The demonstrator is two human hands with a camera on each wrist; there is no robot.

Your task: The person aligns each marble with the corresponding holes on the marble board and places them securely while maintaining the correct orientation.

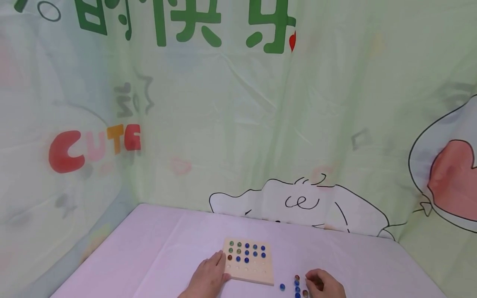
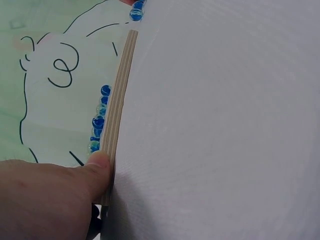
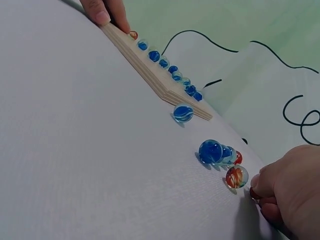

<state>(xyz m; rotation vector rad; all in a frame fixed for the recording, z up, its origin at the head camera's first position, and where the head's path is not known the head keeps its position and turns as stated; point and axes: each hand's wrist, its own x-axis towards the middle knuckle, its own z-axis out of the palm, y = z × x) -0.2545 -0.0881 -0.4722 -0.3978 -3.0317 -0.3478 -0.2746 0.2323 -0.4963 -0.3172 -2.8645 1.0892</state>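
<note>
A wooden board (image 1: pixel 257 277) lies flat on the pale table (image 1: pixel 160 256), at the middle of its width, and the left hand (image 1: pixel 206 275) is set against its near left corner. That hand's fingers reach along the left edge while the thumb, spread apart from them, presses the near edge. Glass marbles (image 1: pixel 246 260) sit on the board in rows: the two far rows each run green, green, then three blue; the next holds a red-brown one at the left with two blue beside it. Shallow hollows show along the near side. Just right of the board's near right corner, apart from it, a lone blue marble (image 1: pixel 282 287) rests on the table. Further right, a file of marbles (image 1: pixel 297 289) runs from far to near — a red one at the far end, then blue ones — with a red-brown marble (image 1: pixel 305 293) on its right. The right hand (image 1: pixel 326 285) is next to these, fingers bent inward; a dark red spot shows at its fingertips in the right wrist view, but I cannot tell whether it is pinching a marble. Behind the table hangs a pale green backdrop (image 1: pixel 186 103) with large green characters (image 1: pixel 195 17) and, at the right, a red heart (image 1: pixel 451 178).
</note>
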